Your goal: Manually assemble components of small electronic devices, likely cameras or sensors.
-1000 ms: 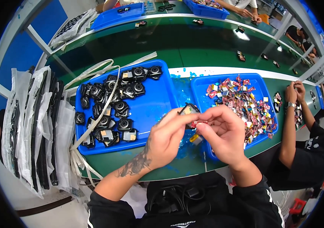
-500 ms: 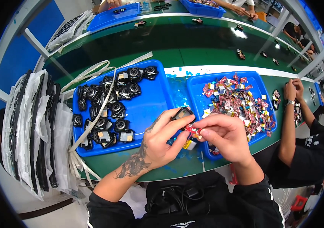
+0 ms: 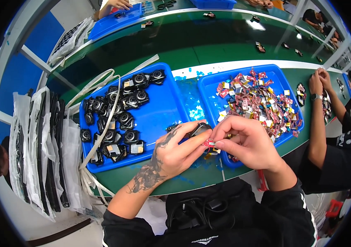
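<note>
A long green worktop point(image 3: 202, 180) fills most of the view. Another person in a black top point(image 3: 328, 164) is beside it on the right. A big blue tray with black watch parts point(image 3: 159, 111) sits on the left of the worktop. The watch parts are bunched at its left and top. Next to it is a blue tray with small bits point(image 3: 210, 99), and the bits are red, white and yellow, in a messy heap. Left of the worktop stands a stack of dark sheets in white wrap point(image 3: 39, 148). Cream straps point(image 3: 144, 64) run over the left tray.

The left hand point(image 3: 175, 152) and the right hand point(image 3: 249, 144) meet in front of the gap between the trays. The left hand is curled around a black watch case point(image 3: 200, 128). Its thumb and finger also pinch a little red piece point(image 3: 209, 143), which is just below the case. The right thumb and finger pinch the right end of that piece.
</note>
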`<state>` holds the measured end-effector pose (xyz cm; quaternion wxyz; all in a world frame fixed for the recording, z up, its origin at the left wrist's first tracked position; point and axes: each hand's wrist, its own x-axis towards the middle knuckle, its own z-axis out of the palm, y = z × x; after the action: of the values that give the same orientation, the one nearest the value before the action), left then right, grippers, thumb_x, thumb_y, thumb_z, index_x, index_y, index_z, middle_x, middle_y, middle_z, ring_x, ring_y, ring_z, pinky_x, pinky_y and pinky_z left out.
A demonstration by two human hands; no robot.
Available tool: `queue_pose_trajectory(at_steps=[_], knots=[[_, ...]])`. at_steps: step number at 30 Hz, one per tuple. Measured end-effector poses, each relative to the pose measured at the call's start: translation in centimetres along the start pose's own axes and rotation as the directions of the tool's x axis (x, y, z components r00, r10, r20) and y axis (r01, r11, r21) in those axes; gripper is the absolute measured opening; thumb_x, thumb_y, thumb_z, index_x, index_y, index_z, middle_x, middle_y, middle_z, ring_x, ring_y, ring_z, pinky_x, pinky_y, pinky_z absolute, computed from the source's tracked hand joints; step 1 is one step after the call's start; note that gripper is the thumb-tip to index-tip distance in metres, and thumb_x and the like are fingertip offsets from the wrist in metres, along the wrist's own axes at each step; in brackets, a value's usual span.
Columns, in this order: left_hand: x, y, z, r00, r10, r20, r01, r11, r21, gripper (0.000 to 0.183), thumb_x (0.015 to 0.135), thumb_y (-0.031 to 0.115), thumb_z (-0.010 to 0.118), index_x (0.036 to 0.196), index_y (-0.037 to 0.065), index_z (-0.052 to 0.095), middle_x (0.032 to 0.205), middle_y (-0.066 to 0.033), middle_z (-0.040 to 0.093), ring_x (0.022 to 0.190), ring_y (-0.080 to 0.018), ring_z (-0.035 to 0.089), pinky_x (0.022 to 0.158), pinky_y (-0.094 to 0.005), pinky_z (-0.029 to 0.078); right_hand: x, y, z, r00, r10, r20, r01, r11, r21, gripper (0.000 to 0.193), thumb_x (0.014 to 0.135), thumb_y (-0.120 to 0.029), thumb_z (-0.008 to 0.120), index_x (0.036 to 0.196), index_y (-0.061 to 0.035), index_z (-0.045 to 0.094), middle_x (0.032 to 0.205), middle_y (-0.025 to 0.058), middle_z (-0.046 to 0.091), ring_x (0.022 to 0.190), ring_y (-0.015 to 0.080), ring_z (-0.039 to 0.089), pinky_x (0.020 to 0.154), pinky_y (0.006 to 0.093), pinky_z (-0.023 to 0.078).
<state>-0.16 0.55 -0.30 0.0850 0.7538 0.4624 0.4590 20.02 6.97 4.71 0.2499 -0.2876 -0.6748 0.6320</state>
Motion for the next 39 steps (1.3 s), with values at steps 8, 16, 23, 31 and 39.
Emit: queue_pose_trajectory(at_steps=[8,16,23,31,39], knots=[[0.0,0.1,0.2,1.0,0.016,0.01,-0.016,1.0,-0.004,0.034,0.07,0.0,0.079,0.103,0.003,0.073,0.105,-0.0136,0.067,0.086,-0.0259,0.069,0.071,-0.0311,0.056,-0.2,0.0,-0.4,1.0,0.007,-0.006,-0.007,0.996,-0.087,0.006,0.087,0.004,0.064,0.092,0.0021,0.062,0.096,0.0065,0.06,0.085,0.0086,0.058,0.067,0.0195,0.049],[0.1,0.3,0.1,0.996,-0.047,0.075,0.056,0.99,-0.127,0.03,0.071,0.0,0.079,0.1,0.002,0.074,0.101,-0.0129,0.067,0.082,-0.0237,0.068,0.068,-0.0306,0.054,-0.4,1.1,-0.8,0.998,-0.035,0.055,0.038,0.997,-0.064,0.006,0.091,0.0,0.062,0.097,0.0001,0.06,0.095,0.0048,0.058,0.084,0.0107,0.059,0.066,0.0231,0.051],[-0.5,0.3,0.5,0.914,-0.333,0.232,0.406,0.737,-0.541,0.022,0.085,0.002,0.071,0.106,-0.003,0.071,0.1,-0.0114,0.067,0.084,-0.0149,0.067,0.069,-0.0242,0.051,-0.6,2.7,1.1,0.996,-0.019,-0.092,0.044,0.96,0.276,0.008,0.093,-0.001,0.06,0.1,0.0009,0.057,0.097,0.0039,0.057,0.087,0.008,0.057,0.066,0.0219,0.051],[-0.4,-0.1,1.0,0.797,-0.51,0.325,0.532,0.335,-0.778,0.024,0.087,-0.003,0.068,0.111,-0.005,0.067,0.113,-0.0098,0.063,0.096,-0.0132,0.066,0.084,-0.0234,0.054,0.1,2.6,1.8,0.957,-0.184,-0.224,0.133,0.965,-0.225,0.027,0.083,0.008,0.068,0.103,-0.0009,0.052,0.094,0.0043,0.059,0.077,0.0052,0.059,0.067,0.0186,0.05],[0.2,0.4,0.6,0.786,-0.527,0.325,0.545,0.34,-0.766,0.048,0.087,-0.008,0.063,0.131,-0.002,0.046,0.124,-0.0131,0.06,0.113,-0.0154,0.06,0.092,-0.0267,0.052,0.6,3.2,1.5,0.94,-0.174,-0.294,0.103,0.964,-0.243,0.025,0.082,0.003,0.072,0.093,-0.0046,0.051,0.079,0.0,0.059,0.061,0.0014,0.05,0.053,0.0178,0.041]])
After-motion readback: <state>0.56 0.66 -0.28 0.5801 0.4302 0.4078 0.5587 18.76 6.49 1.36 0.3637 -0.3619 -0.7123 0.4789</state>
